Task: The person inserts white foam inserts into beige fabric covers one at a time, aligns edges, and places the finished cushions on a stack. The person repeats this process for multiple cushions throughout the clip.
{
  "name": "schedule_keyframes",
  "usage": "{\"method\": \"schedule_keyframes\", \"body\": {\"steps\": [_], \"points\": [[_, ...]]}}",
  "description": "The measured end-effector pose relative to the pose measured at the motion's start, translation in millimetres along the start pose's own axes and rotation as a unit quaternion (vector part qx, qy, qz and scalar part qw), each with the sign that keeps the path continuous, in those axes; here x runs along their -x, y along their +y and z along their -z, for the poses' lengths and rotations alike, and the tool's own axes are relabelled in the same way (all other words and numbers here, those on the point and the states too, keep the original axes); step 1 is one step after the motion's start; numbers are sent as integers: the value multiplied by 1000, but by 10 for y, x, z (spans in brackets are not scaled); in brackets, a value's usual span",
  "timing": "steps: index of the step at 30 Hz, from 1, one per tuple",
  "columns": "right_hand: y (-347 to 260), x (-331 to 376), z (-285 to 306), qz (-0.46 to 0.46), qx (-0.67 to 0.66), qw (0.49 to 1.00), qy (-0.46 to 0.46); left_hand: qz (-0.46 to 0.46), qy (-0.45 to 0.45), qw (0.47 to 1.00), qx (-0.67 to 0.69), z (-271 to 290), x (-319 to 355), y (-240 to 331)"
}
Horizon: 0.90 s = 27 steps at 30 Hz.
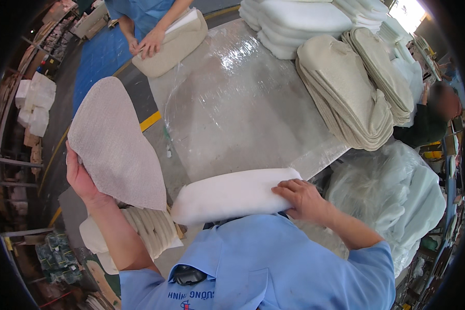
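My left hand (85, 181) grips the edge of a beige woven cushion cover (116, 139), raised at the left of the table; some fingers are hidden behind it. Whether the cover has a filling inside, I cannot tell. A white padded cushion insert (227, 194) lies along the near table edge, close against my body. Its right end is in the grasp of my right hand (299, 196), fingers bent over the top. Beneath my left forearm is a stack of cream cushion pieces (152, 227).
The table (243, 113) has a shiny plastic-wrapped top. Stacked white inserts (299, 23) and folded beige covers (341, 88) occupy its far right. Across from me, a co-worker's hands (147, 44) handle another beige cover (178, 46). Clear plastic bags (387, 191) sit at right; another person is beyond.
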State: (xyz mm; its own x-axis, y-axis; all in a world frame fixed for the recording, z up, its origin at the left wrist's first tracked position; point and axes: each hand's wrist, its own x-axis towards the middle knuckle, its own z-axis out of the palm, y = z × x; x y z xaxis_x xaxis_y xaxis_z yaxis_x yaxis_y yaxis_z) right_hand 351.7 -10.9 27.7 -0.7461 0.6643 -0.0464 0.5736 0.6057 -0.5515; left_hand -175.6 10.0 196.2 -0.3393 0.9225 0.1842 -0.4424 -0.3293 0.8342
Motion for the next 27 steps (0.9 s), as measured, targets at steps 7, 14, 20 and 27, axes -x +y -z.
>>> {"method": "schedule_keyframes", "body": {"steps": [7,14,20,27], "points": [[2,-480,277,-43,17,999,2,-19,-8,998,57,265,100,159],[58,-451,91,-43,24,999,19,-14,-77,991,104,317,64,287],[17,-283,-47,-44,7,997,63,-9,-71,989,127,471,-9,219],[-107,-100,-228,10,14,997,79,-46,-43,996,56,428,-91,376]]}}
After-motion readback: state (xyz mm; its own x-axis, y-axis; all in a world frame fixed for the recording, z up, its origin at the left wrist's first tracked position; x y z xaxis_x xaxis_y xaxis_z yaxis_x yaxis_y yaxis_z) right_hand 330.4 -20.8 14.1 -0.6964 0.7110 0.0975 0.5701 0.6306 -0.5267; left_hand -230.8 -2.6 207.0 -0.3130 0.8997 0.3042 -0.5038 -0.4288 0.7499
